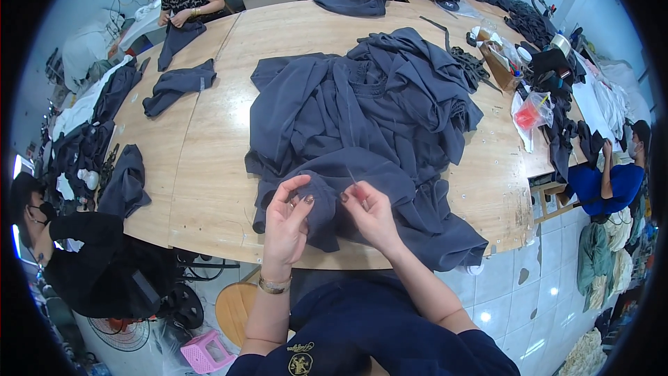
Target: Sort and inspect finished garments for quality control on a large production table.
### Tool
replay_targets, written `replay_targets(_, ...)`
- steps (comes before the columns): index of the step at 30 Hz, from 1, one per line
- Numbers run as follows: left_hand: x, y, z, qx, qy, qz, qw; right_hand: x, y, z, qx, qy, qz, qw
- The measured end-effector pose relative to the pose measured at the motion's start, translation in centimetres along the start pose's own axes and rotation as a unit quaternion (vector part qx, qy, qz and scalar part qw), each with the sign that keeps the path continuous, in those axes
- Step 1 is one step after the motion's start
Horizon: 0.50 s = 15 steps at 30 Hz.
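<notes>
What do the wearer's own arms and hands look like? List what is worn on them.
Both forearms are bare. The left hand has dark-painted fingernails, and a gold-coloured bracelet sits on its wrist. The right hand also has dark nails and no wristwear. Short dark navy sleeves end above the elbows. No gloves on either hand.

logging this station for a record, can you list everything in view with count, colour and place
garment pile: one heap, dark grey, table centre
loose garments: several, dark grey, table's left part
table: one, light wood, rounded
red plastic bag: one, table's right edge
pink stool: one, on the floor, lower left
co-workers: four, seated around the table
left hand: one, gold watch on wrist, pinching grey fabric
right hand: one, pinching the same fabric, thin thread rising from it
</notes>
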<state>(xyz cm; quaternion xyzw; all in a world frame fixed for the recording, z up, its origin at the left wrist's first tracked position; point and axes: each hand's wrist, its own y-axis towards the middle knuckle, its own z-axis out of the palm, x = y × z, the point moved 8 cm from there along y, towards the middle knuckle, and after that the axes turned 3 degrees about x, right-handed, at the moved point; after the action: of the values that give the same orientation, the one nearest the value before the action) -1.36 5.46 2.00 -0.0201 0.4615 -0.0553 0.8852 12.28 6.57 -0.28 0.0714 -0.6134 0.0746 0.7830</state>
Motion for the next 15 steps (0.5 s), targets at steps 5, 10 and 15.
replay_targets(5, 0.7, -0.2, -0.5, 0.007, -0.015, 0.0, 1.0, 2.2, -1.0, 0.2, -0.023, -0.137, -0.118, 0.983)
replay_targets(10, 0.8, -0.3, 0.1, 0.052, -0.037, 0.013, 0.998, 4.7, -1.7, 2.3, 0.003, -0.37, -0.264, 0.891)
replay_targets(15, 0.3, -0.5, 0.8, 0.055, 0.056, 0.046, 0.996, 3.5, -1.4, 0.8, -0.045, -0.243, -0.188, 0.95)
